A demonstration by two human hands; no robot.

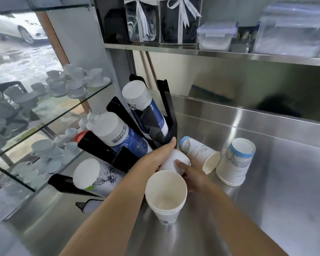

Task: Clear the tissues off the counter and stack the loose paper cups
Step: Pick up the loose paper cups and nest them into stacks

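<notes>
While steel counter (266, 209) gleams, both hands' fingers (179, 163) clasp a round paper cup (171, 164).

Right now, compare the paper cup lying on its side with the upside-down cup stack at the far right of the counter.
The lying cup is tipped over with its open mouth facing the camera; the upside-down stack stands on its rims, base upward. The lying cup looks single, while the stack shows several nested rims at its bottom. The lying cup sits right beside the right hand; the stack stands apart, untouched. Both are white with blue print and rest on the steel counter.
</notes>
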